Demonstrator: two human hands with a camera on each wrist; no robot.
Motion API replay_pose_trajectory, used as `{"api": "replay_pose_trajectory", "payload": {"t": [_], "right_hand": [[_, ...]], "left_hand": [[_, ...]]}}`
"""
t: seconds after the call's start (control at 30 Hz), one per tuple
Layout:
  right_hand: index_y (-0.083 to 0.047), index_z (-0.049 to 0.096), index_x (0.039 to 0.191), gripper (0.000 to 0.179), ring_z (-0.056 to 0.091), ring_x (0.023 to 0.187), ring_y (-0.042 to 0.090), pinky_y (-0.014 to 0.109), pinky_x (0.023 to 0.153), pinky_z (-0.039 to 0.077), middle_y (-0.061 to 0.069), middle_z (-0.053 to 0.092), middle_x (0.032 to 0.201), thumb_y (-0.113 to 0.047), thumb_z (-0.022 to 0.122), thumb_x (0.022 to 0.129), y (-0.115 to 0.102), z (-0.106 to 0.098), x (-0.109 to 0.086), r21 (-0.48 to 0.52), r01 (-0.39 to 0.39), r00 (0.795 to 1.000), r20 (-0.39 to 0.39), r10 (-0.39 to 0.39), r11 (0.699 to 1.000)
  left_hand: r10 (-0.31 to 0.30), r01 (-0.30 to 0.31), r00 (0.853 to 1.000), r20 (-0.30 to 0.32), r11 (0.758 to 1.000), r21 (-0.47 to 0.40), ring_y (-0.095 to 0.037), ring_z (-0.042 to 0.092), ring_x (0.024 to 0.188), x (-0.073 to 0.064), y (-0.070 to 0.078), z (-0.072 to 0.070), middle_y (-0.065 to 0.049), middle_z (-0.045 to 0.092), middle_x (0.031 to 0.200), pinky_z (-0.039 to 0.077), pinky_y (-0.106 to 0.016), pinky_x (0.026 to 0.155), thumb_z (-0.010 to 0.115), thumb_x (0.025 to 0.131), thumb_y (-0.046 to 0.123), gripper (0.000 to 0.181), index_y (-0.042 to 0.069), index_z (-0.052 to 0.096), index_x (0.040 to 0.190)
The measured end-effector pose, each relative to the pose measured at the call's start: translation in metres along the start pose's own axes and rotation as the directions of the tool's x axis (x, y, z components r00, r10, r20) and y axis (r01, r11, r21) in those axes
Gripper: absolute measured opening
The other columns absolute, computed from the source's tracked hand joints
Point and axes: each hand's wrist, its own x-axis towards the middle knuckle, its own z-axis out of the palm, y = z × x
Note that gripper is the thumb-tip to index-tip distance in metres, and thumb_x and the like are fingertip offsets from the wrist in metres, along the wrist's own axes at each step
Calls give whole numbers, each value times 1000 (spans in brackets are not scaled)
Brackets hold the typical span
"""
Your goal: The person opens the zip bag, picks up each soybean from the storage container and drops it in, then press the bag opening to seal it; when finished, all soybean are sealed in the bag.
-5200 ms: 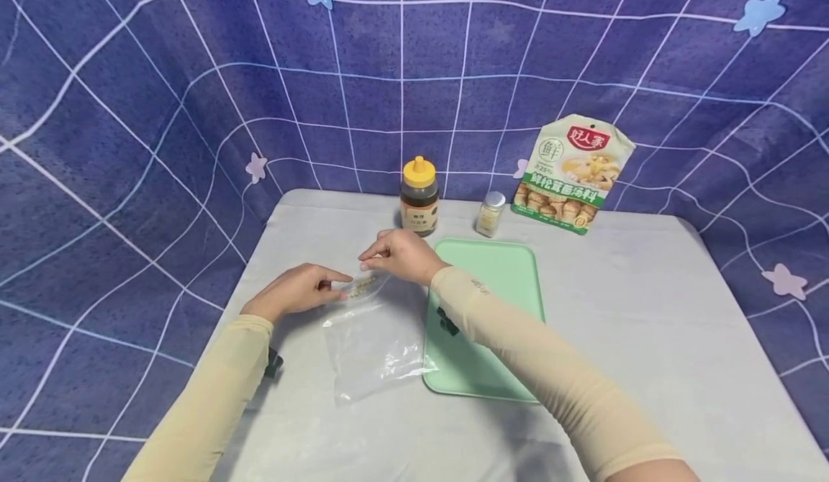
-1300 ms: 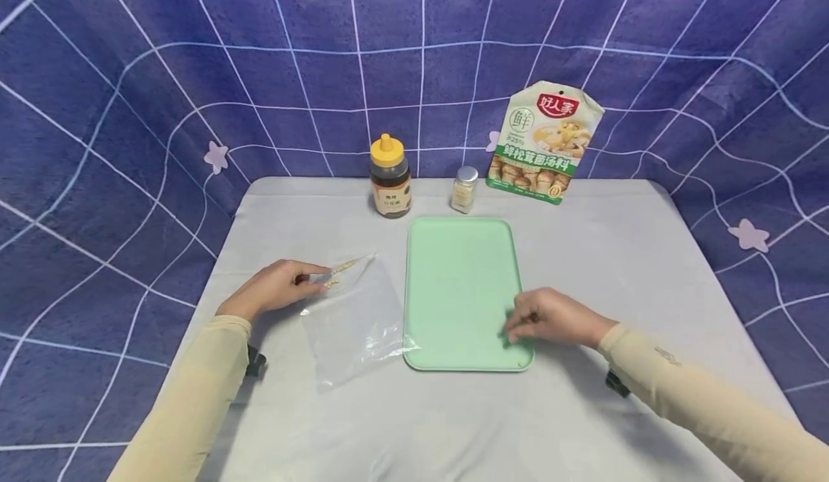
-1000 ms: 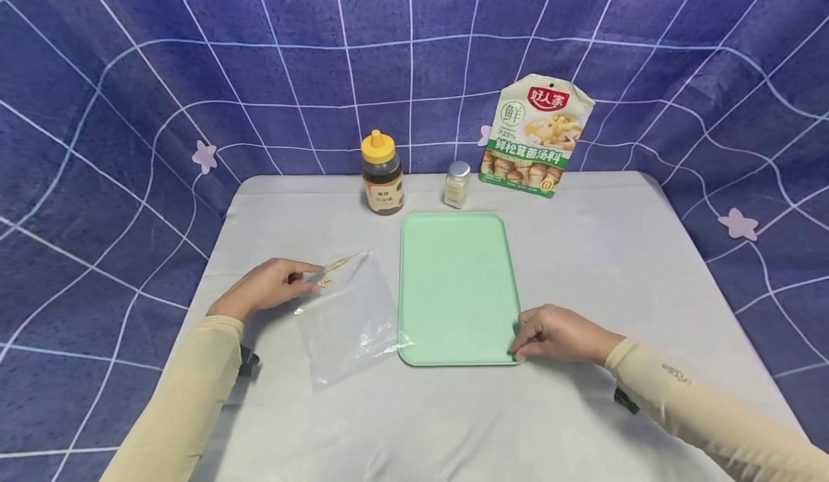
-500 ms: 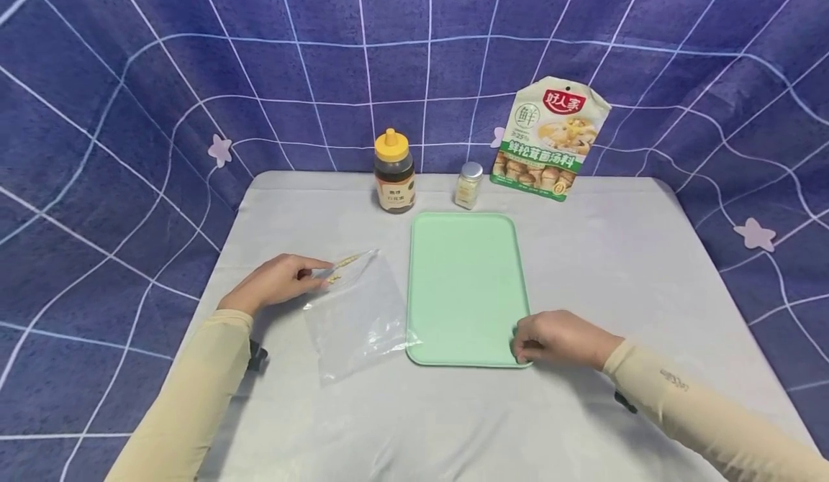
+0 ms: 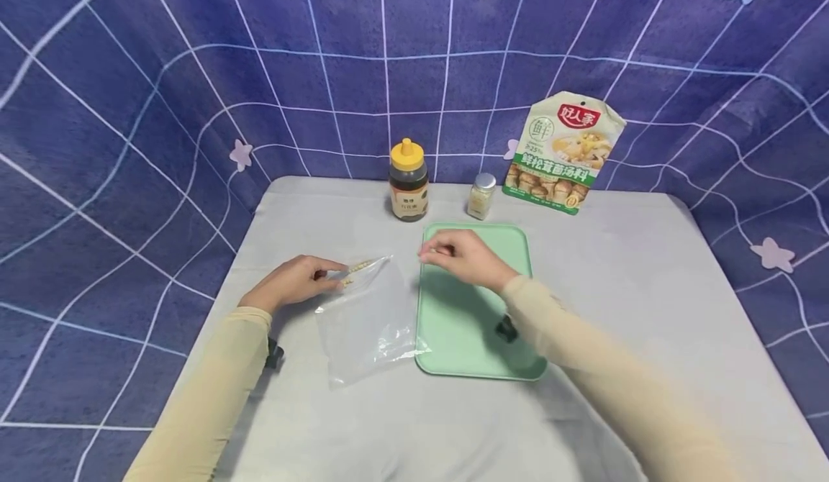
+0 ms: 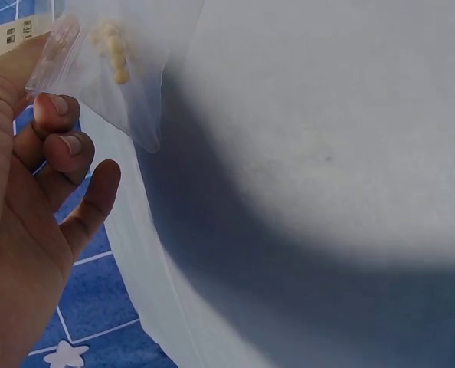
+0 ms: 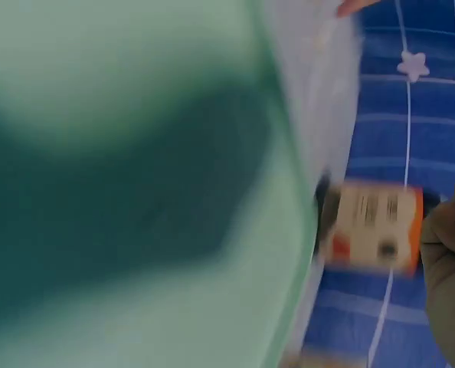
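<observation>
A clear zip bag (image 5: pixel 363 338) lies flat on the table with several pale yellow soybeans (image 6: pixel 116 50) near its mouth. My left hand (image 5: pixel 294 280) pinches the bag at its zip edge between thumb and index finger; in the left wrist view the other fingers curl loosely below. My right hand (image 5: pixel 469 255) is in the air over the left side of the green tray (image 5: pixel 479 356), thumb and fingertips pinched together, pointing toward the bag. A tiny pale bit shows at those fingertips, mostly hidden by the fingers. The bag's lower right corner overlaps the tray rim.
Behind the tray stand a dark bottle with a yellow cap (image 5: pixel 409 180) and a small silver-lidded jar (image 5: pixel 481 198). A mushroom soup seasoning pouch (image 5: pixel 563 155) leans on the blue star-patterned cloth (image 5: pixel 337 29) at the back right.
My right hand has left the bag, gone to the tray's lower right corner, where a small speck lay, and come back up-left toward the bag. The speck is gone. My left hand stays at the bag.
</observation>
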Motion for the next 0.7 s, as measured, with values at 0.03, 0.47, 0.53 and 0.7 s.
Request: {"api": "replay_pose_trajectory", "payload": {"t": [0.03,0.47,0.53,0.7], "right_hand": [[-14,78,100,10,48,65,12,29,60,42,-4,58,73,-22,76,94,-2,10,17,13,-9,1000,-6,9,1000],[-15,79,100,10,44,59,11,27,56,37,1,53,66,-22,73,97,-28,72,99,131,1,998,59,-9,991],[-14,79,100,10,44,59,11,26,56,37,1,53,67,-22,74,96,-29,73,100,133,0,998,62,-9,991],[-12,79,101,12,44,59,10,26,56,37,2,54,66,-22,75,95,-28,76,102,122,8,997,75,-17,992]], "left_hand": [[0,0,1000,2,1000,-1,-10,37,54,0,0,1,6,46,65,35,-32,53,74,95,36,42,22,70,134],[-14,14,1000,19,1000,-18,-10,39,51,-1,4,-4,5,48,62,36,-31,50,74,95,35,42,21,69,134],[-24,24,999,22,1000,-18,-10,38,50,-1,4,-5,5,48,61,35,-31,50,74,95,36,43,22,69,135],[-35,35,999,21,999,-12,-10,39,51,-2,3,-5,5,48,62,36,-31,50,74,95,37,43,22,69,135]]}}
